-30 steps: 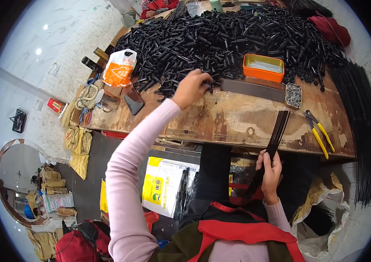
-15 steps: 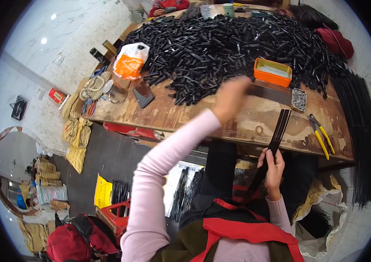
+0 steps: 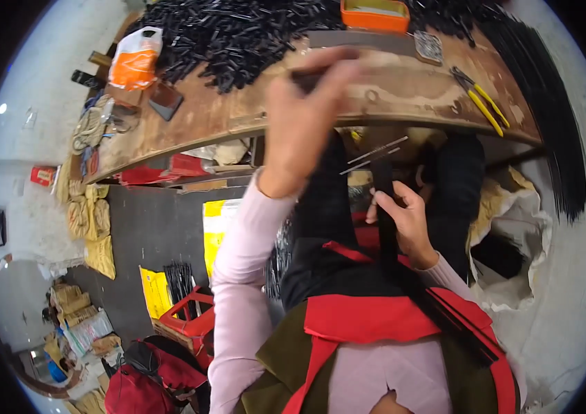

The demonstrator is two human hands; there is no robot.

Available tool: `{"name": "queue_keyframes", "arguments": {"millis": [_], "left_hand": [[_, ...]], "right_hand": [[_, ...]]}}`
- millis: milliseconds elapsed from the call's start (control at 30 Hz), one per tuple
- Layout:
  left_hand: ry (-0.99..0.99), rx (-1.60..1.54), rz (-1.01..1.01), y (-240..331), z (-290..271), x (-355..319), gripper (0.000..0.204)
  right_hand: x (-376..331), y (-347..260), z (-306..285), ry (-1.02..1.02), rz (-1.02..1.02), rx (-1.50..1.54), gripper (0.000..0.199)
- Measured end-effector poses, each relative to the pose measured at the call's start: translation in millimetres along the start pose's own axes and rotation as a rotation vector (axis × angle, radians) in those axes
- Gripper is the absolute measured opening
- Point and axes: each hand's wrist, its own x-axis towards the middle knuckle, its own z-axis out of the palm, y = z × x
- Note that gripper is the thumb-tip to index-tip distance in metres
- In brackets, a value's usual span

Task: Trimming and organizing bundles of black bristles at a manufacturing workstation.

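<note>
In the head view, your right hand (image 3: 410, 224) is closed around a bundle of long black strips (image 3: 417, 290), which runs from near the counter's front edge down across your lap and over the red cloth (image 3: 355, 321) at your waist. Your left hand (image 3: 303, 121) is raised over the front edge of the counter (image 3: 238, 114), blurred, with thumb and fingers apart; a dark shape shows between them, and you cannot tell whether it is held. Past that hand, a heap of short black parts (image 3: 238, 34) covers the far side. A dark flat bar (image 3: 341, 39) lies in front of the orange tin (image 3: 376, 21), with a small tray of metal bits (image 3: 428, 47) at its right end. Yellow-handled pliers (image 3: 481, 103) lie near the front right corner. Toward the left end you have a phone (image 3: 166, 101) and a white-and-orange bag (image 3: 135, 61). More long black strips (image 3: 541, 103) hang past the right edge.
</note>
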Motion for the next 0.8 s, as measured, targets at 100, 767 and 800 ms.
{"name": "queue_keyframes", "arguments": {"millis": [100,767,800], "left_hand": [[0.197,-0.094,-0.220,-89.3,-23.9,-30.1,0.024],[0.256,-0.706,-0.479,-136.9,-4.6,-93.5,0.024],[0.264,-0.703,-0.485,-132.6,-3.4,-95.0,0.024]], "right_hand": [[-0.7,3.1,-1.6,0.000,-0.013,-0.025,0.014],[-15.2,9.0,3.9,0.091,-0.053,-0.004,0.015],[-15.5,7.3,4.4,0.091,-0.047,-0.007,0.013]]}}
